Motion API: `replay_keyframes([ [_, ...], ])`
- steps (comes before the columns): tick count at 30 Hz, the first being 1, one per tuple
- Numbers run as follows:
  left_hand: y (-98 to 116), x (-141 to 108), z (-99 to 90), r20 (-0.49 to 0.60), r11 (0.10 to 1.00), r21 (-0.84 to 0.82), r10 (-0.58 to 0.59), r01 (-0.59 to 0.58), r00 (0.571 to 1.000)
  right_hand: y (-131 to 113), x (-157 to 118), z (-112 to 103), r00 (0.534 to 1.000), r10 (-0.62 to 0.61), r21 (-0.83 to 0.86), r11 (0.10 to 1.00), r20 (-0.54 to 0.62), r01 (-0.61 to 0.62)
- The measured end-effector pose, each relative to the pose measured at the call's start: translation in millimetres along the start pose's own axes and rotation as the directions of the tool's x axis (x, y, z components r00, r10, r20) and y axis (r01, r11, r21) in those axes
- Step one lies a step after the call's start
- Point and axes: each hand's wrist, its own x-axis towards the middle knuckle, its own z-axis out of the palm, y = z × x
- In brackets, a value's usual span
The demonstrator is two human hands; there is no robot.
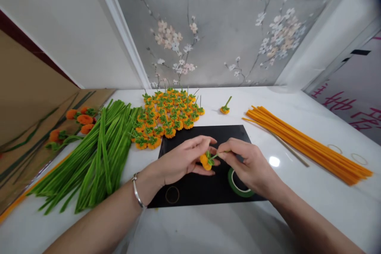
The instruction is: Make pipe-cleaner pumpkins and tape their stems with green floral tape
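Over the black mat, a small orange chenille flower [206, 161] with green sepals sits in the curled fingers of my left hand [190, 154]. My right hand [245, 160] pinches its thin green stem between thumb and forefinger. The stem points right, away from the flower head. Part of the left fingers is hidden behind the flower. Below my right hand, a roll of green tape [241, 195] lies on the mat, partly covered by that hand. Behind my left hand stand many similar orange flowers [166, 113], heads down with stems up.
A bundle of green chenille stems [101, 147] lies at left, beside darker orange flowers [85, 119] on brown paper. Orange chenille stems [306, 143] lie at right. A single flower [225, 108] rests near the wall. The black mat [202, 194] carries a thin ring [172, 187].
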Motion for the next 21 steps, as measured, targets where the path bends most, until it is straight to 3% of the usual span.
replay_keyframes([
  [2, 0, 0, -6.1, 0.172, 0.968, -0.191, -0.128, 0.161, 0.977, -1, 0, 0, 0.999, -0.038, -0.007, 0.999, -0.012, 0.038],
  [4, -1, 0, -8.9, 0.243, 0.952, -0.225, -0.153, 0.209, 0.958, -1, 0, 0, 0.997, -0.066, -0.046, 0.997, -0.031, 0.065],
  [9, 1, -1, -3.9, 0.056, 0.992, -0.100, -0.075, 0.080, 0.996, -1, 0, 3, 0.998, -0.044, -0.144, 0.989, -0.048, 0.036],
  [12, 2, 0, 1.8, -0.063, 0.973, 0.223, 0.083, -0.067, 0.994, -1, -1, 4, 0.999, 0.005, -0.131, 0.991, -0.050, -0.011],
  [14, 1, 0, 6.0, -0.116, 0.831, 0.518, 0.305, -0.204, 0.945, -2, -1, 5, 0.997, 0.071, -0.083, 0.994, -0.043, -0.075],
  [16, -1, 0, 11.0, -0.102, 0.618, 0.736, 0.505, -0.276, 0.857, -2, -1, 6, 0.986, 0.166, -0.017, 0.986, -0.030, -0.167],
  [19, -6, -2, 19.1, -0.024, 0.371, 0.881, 0.654, -0.293, 0.756, -2, 0, 9, 0.958, 0.286, 0.089, 0.954, -0.001, -0.285],
  [21, -9, -4, 23.1, 0.011, 0.284, 0.913, 0.699, -0.291, 0.715, -3, 0, 10, 0.953, 0.303, 0.133, 0.944, 0.003, -0.300],
])
